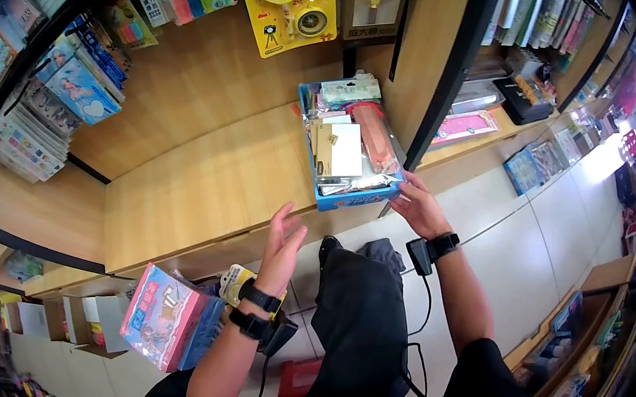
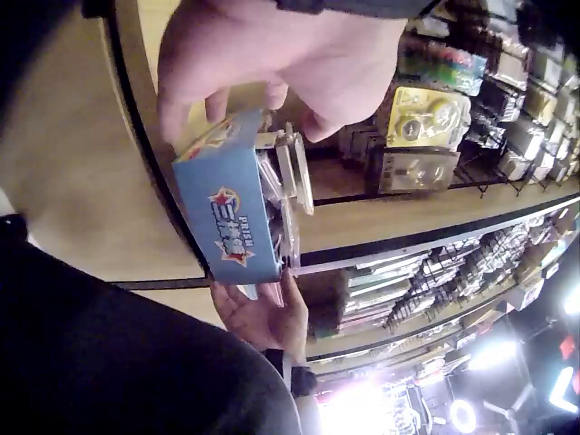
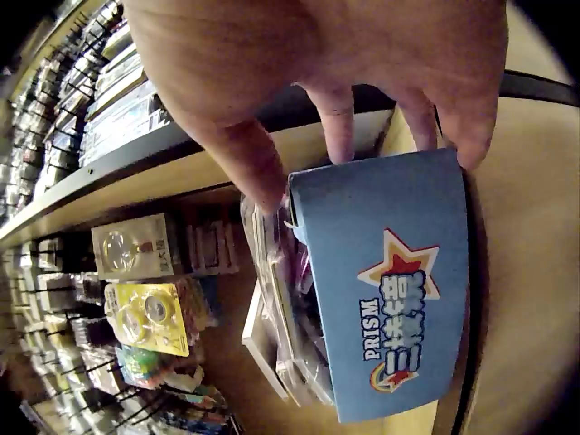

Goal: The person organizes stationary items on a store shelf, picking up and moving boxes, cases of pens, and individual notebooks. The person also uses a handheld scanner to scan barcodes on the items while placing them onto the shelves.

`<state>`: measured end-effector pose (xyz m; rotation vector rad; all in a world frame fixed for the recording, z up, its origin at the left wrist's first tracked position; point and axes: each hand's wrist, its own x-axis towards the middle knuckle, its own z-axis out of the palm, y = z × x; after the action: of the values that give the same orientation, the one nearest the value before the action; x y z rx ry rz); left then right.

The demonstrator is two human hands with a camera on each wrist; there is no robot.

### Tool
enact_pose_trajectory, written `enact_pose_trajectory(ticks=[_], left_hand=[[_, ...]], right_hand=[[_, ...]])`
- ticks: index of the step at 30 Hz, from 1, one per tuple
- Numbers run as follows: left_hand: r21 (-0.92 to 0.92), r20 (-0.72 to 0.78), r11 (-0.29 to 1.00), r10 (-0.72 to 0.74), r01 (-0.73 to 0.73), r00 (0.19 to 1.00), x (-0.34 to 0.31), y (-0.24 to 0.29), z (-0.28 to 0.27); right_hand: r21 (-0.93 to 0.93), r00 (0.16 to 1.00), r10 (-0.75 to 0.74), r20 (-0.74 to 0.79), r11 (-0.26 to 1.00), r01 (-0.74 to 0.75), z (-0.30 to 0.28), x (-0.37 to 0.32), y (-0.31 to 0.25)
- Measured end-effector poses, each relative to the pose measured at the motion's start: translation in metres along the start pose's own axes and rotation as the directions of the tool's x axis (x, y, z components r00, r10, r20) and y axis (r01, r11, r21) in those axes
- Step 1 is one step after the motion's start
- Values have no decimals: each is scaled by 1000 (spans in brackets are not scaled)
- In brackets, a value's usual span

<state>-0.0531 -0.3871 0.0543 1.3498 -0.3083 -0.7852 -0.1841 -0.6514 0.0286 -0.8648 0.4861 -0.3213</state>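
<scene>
Grip, head view: right hand point(image 1: 421, 208) pinches the blue box point(image 1: 354, 199) at the front edge of the shelf point(image 1: 207, 184); left hand point(image 1: 282, 242) open, near. Left wrist view: left-hand contact unconfirmed. Right wrist view: thumb inside the wall. Judged step: positioning; next move calls for left-hand support.

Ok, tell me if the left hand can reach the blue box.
Probably yes: the left hand hovers open beside the blue box, with only bare shelf between them. The right hand grips the box's other end, leaving the nearer side free.
</scene>
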Motion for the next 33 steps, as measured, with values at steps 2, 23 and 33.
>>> enact_pose_trajectory(ticks=[2,23,33], left_hand=[[49,43,999,-18,16,999,27,-6,7],[-311,-82,950,-56,28,995,50,-31,4],[-429,-89,903,-68,23,994,2,-37,-11]], right_hand=[[-14,998,24,-59,1000,-25,2,3,-2],[24,977,165,134,985,-170,17,-8,6],[38,974,156,162,986,-165,47,-42,10]])
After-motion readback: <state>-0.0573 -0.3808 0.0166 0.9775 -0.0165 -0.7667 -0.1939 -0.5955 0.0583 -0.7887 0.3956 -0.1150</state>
